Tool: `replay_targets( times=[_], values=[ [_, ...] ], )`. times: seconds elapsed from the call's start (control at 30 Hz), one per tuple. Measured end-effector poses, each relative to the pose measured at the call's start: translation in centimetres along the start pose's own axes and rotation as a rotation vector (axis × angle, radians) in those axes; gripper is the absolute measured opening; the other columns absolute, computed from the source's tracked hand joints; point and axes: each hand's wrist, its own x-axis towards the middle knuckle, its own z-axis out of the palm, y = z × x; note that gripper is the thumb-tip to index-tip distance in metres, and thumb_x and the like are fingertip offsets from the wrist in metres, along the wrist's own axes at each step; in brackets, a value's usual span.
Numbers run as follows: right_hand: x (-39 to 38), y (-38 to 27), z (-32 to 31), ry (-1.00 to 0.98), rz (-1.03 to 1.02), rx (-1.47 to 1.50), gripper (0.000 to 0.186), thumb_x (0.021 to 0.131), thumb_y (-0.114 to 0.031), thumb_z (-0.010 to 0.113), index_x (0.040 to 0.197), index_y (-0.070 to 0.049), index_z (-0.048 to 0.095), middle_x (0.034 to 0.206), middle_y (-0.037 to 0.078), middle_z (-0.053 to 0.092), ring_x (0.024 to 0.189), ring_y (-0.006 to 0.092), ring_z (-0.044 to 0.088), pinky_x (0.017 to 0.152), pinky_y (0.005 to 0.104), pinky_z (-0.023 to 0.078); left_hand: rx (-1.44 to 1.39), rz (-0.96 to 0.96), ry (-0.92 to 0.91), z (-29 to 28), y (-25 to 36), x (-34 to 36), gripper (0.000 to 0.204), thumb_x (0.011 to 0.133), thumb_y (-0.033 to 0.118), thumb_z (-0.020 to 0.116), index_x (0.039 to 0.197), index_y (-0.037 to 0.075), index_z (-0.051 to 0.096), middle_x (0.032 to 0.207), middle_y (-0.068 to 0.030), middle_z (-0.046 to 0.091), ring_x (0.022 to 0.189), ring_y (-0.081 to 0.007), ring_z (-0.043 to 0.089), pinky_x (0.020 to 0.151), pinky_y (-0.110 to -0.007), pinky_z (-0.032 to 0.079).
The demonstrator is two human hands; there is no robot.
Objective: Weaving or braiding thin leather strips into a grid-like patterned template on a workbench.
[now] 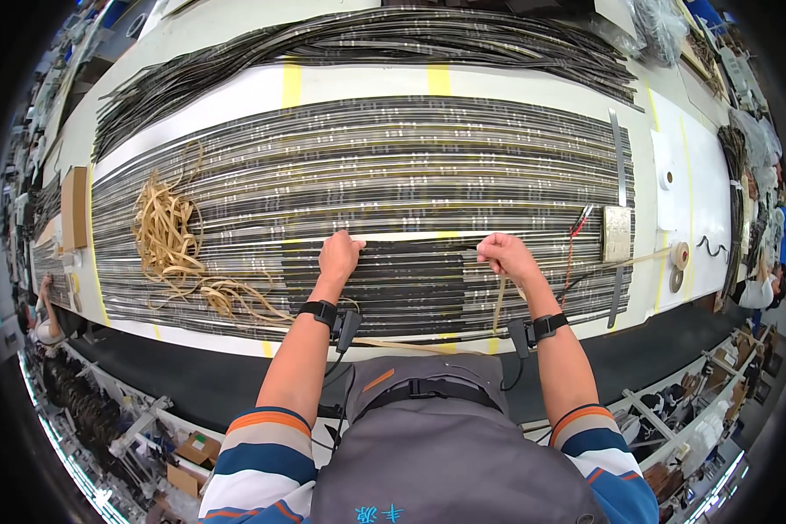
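Note:
Long, thin dark strips (pixel 393 188) lie in close parallel rows across the white table. Just in front of me, a black section (pixel 384 293) spans several of the nearer rows. At its upper left edge, my left hand (pixel 341 256) is closed in a pinch; what lies in its fingertips is too small to make out. My right hand (pixel 508 256) pinches the end of a dark strip (pixel 469 249) by the section's upper right corner. Tan tape (pixel 498 306) runs below my right hand. Both wrists wear black straps with small devices.
Left of the rows sits a tangled heap of tan tape (pixel 168 229) beside a cardboard box (pixel 74 208). To the right are a metal block (pixel 616 234), a red-handled tool (pixel 580 222) and a tape roll (pixel 679 255). Loose dark strips (pixel 367 39) are bundled along the far side.

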Motion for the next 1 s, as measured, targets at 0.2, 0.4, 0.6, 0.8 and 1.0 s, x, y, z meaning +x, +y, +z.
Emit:
replay_targets(
  times=[0.2, 0.4, 0.6, 0.8, 1.0],
  values=[
    [0.7, 0.7, -0.7, -0.061, 0.000, 0.229, 0.010, 0.087, -0.013, 0.064, 0.082, -0.006, 0.059, 0.076, 0.005, 0.063, 0.049, 0.0043, 0.047, 0.044, 0.0171, 0.036, 0.007, -0.060, -0.091, -0.9, 0.9, 0.1, 0.031, 0.079, 0.028, 0.070, 0.076, 0.000, 0.059, 0.076, -0.0202, 0.064, 0.078, -0.0393, 0.061, 0.067, -0.046, 0.048],
    [1.0, 0.3, 0.1, 0.093, -0.046, -0.068, 0.016, 0.081, -0.017, 0.069, 0.077, -0.004, 0.060, 0.070, 0.003, 0.061, 0.052, 0.0061, 0.049, 0.047, 0.0209, 0.037, 0.024, -0.082, -0.074, -1.0, 1.2, -0.2, 0.029, 0.080, 0.028, 0.069, 0.076, 0.001, 0.058, 0.075, -0.0188, 0.064, 0.077, -0.0386, 0.061, 0.067, -0.046, 0.048],
    [2.3, 1.2, 1.3, 0.319, -0.157, -0.449, 0.016, 0.076, -0.016, 0.070, 0.078, -0.002, 0.062, 0.067, 0.004, 0.062, 0.057, 0.0104, 0.057, 0.053, 0.0263, 0.046, 0.027, -0.032, 0.055, -0.3, 1.9, -0.8, 0.029, 0.079, 0.027, 0.068, 0.073, 0.001, 0.056, 0.069, -0.0175, 0.062, 0.070, -0.0366, 0.060, 0.063, -0.044, 0.047],
    [2.2, 0.3, 2.2, 0.307, -0.139, -0.470, 0.015, 0.074, -0.015, 0.069, 0.078, -0.002, 0.065, 0.067, 0.005, 0.063, 0.060, 0.0146, 0.059, 0.058, 0.0291, 0.048, -0.210, 0.101, -0.086, 0.3, 4.7, -1.4, 0.023, 0.081, 0.021, 0.066, 0.078, 0.001, 0.055, 0.069, -0.0150, 0.061, 0.069, -0.0348, 0.059, 0.063, -0.043, 0.045],
    [2.6, 0.3, 1.8, 0.356, -0.138, -0.481, 0.015, 0.073, -0.015, 0.070, 0.077, -0.001, 0.065, 0.067, 0.007, 0.063, 0.063, 0.0178, 0.060, 0.061, 0.0310, 0.048, -0.111, 0.058, -0.029, 2.1, 5.3, -1.1, 0.026, 0.080, 0.023, 0.068, 0.075, 0.002, 0.054, 0.071, -0.0158, 0.061, 0.073, -0.0353, 0.059, 0.065, -0.043, 0.045]
  ],
)
